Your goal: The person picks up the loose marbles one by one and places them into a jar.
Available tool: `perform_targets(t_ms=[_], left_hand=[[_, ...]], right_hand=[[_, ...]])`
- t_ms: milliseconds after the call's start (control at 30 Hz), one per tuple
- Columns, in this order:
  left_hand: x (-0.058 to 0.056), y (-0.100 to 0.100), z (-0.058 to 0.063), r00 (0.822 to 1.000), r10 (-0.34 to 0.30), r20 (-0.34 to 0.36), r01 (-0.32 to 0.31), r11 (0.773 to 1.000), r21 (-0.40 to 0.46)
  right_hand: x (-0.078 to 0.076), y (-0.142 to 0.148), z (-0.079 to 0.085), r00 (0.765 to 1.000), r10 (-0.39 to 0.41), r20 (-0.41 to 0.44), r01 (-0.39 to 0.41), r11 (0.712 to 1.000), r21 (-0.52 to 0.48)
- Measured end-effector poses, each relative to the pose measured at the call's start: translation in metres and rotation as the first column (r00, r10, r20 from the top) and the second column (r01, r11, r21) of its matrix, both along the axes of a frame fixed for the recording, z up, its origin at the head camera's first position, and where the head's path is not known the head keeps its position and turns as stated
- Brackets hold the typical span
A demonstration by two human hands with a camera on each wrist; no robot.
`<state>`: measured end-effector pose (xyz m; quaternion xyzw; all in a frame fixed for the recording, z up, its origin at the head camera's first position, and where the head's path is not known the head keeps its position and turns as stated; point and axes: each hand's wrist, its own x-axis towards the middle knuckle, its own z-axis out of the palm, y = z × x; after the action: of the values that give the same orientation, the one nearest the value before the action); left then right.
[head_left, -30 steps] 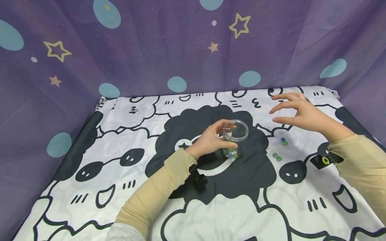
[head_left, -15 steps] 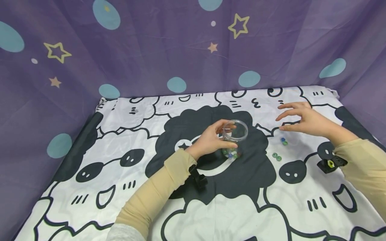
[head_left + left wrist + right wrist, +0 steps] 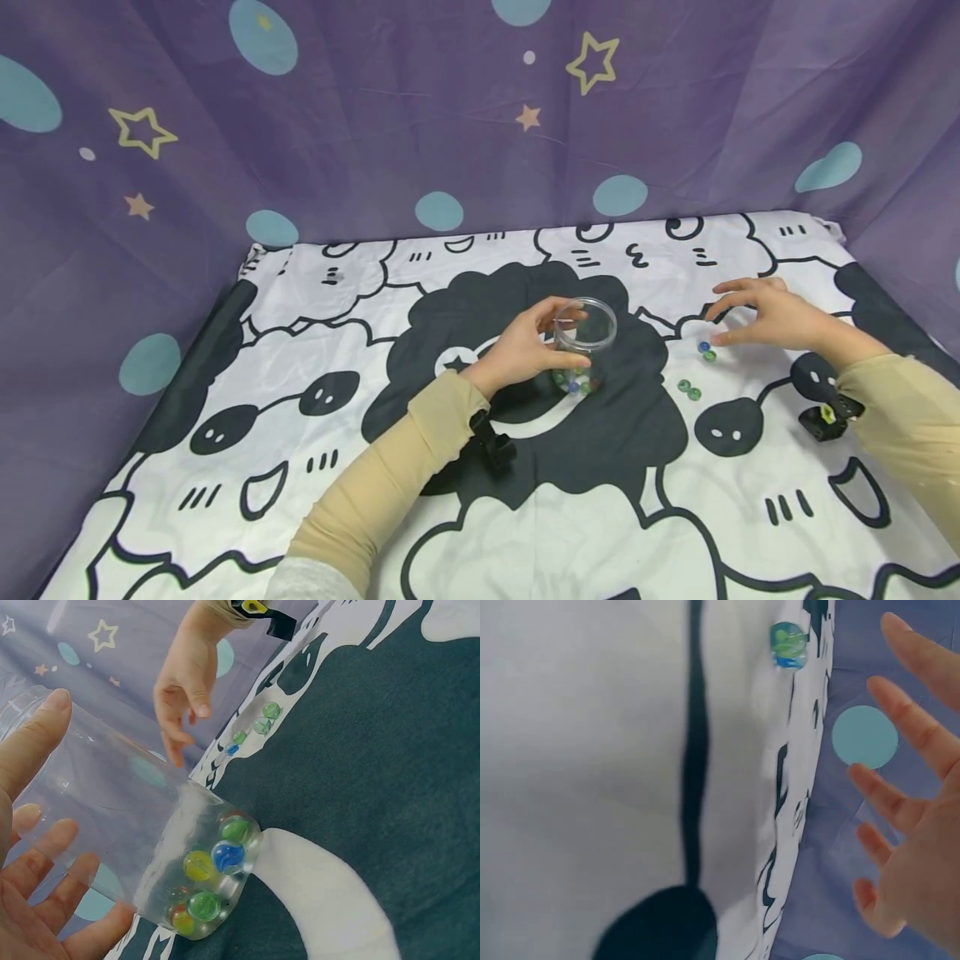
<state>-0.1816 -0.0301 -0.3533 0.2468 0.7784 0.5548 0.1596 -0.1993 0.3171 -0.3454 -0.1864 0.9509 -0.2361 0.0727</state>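
A clear plastic jar (image 3: 587, 333) without a lid stands on the dark part of the cloth. My left hand (image 3: 522, 350) grips its side, thumb in front and fingers behind. Several glass marbles (image 3: 214, 874) in green, blue, yellow and red lie at the jar's bottom. My right hand (image 3: 772, 315) hovers with spread fingers and nothing in them, thumb tip right by a blue marble (image 3: 703, 347) and a green marble (image 3: 709, 356) that sit together. Closer to me lies a pair of green marbles (image 3: 689, 389). In the right wrist view, the right hand's fingers (image 3: 911, 712) are extended and apart.
Under everything is a white cloth (image 3: 315, 492) printed with black cartoon sheep. A purple curtain (image 3: 375, 125) with stars and blue dots hangs behind the table's far edge. A black wrist strap (image 3: 492, 440) sits on the left forearm.
My right hand has come down and slightly to the right, toward the blue and green marbles. The left hand and the jar have stayed in place.
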Motion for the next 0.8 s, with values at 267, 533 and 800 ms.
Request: perform_targets(t_ms=[267, 533, 800], left_hand=[[0.001, 0.000, 0.001, 1.000, 0.006, 0.000, -0.006, 1.000, -0.005], [0.000, 0.000, -0.001, 1.000, 0.010, 0.005, -0.010, 1.000, -0.009], [-0.001, 0.000, -0.001, 1.000, 0.006, -0.001, -0.006, 1.000, -0.007]], right_hand=[[0.000, 0.003, -0.010, 0.990, -0.090, 0.109, 0.076, 0.989, 0.123], [0.001, -0.001, -0.013, 0.970, -0.177, 0.168, 0.145, 0.972, 0.187], [0.003, -0.005, -0.013, 0.967, -0.173, 0.186, 0.146, 0.978, 0.149]])
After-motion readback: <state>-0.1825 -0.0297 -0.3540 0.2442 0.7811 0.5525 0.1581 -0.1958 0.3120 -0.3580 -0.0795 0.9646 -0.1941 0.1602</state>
